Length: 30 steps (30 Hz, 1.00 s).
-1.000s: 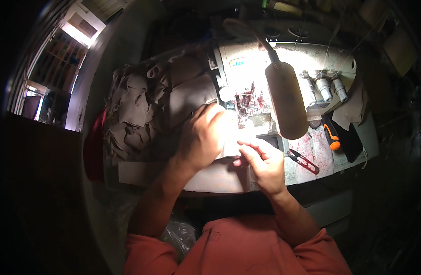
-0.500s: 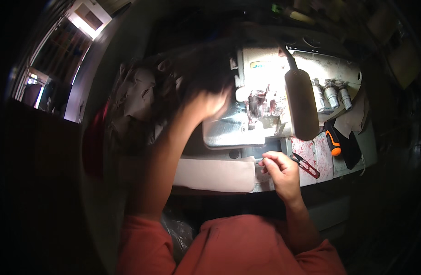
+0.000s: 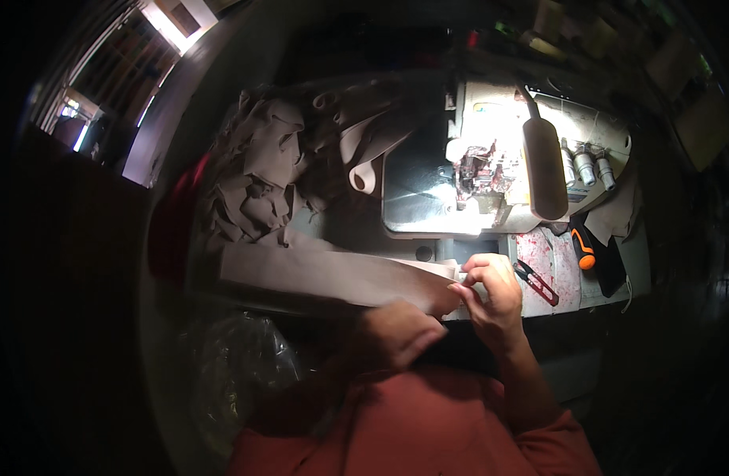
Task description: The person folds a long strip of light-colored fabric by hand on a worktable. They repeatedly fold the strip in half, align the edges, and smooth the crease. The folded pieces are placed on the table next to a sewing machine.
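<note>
A long beige fabric strip (image 3: 317,274) lies along the front of the work table, its right end lifted and in shadow. My right hand (image 3: 495,297) pinches that end's corner between thumb and fingers. My left hand (image 3: 400,333) is at the strip's near edge, in front of the table; motion smears its fingers, and I cannot tell whether it grips the cloth. Beyond the strip stands a brightly lit white sewing machine (image 3: 507,178) with a smooth, shiny plate (image 3: 418,194) on its left.
A heap of crumpled beige fabric pieces (image 3: 261,159) lies at the back left. Right of my right hand are red thread snips (image 3: 537,283) and an orange-and-black handled tool (image 3: 584,250). A lamp head (image 3: 544,170) hangs before the machine. Clear plastic (image 3: 249,357) sits below the table edge.
My left hand has come back from beside the machine plate to the table's front edge. The strip's right end is now lifted, and my right hand pinches its corner.
</note>
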Tool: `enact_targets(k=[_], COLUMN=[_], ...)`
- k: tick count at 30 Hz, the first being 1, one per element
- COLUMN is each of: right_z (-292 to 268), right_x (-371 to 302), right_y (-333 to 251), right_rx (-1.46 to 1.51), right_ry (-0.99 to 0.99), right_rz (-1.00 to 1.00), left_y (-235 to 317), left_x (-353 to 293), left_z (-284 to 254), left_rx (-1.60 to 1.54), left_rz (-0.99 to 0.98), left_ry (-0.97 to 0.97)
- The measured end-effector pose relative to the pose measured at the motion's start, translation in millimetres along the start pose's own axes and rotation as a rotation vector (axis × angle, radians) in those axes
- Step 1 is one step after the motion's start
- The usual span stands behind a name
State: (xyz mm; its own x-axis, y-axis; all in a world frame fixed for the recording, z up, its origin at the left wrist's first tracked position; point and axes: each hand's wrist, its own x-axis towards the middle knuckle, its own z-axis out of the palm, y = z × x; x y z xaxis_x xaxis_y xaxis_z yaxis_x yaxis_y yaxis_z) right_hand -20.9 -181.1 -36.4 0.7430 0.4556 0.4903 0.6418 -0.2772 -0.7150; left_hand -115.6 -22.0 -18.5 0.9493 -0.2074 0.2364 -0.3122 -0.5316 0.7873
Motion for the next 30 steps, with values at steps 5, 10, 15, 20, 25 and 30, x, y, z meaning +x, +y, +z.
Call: enact_targets(k=[5, 10, 15, 20, 25, 30], right_z=[-8, -17, -3, 10, 2, -9], right_x=[4, 1, -9, 8, 1, 7], right_y=[-33, -19, 0, -29, -25, -38], right_rx=[0.800, 1.038, 1.235, 1.153, 1.275, 1.073], right_ry=[-0.092, -0.103, -0.038, -0.114, -0.186, -0.293], right_rz=[0.662, 0.783, 0.804, 0.796, 0.786, 0.719], left_y=[-13, -64, -86, -33, 10, 4], left_x=[-22, -36, -55, -18, 18, 33], left_z=[29, -56, -120, -53, -6, -26], left_rx=[-1.462, -1.471, -1.221, 0.233, 0.592, 0.021], left_rz=[-0.521, -0.194, -0.088, 0.049, 0.093, -0.025], left_ry=[0.256, 1.169, 1.313, 0.516, 0.092, 0.015])
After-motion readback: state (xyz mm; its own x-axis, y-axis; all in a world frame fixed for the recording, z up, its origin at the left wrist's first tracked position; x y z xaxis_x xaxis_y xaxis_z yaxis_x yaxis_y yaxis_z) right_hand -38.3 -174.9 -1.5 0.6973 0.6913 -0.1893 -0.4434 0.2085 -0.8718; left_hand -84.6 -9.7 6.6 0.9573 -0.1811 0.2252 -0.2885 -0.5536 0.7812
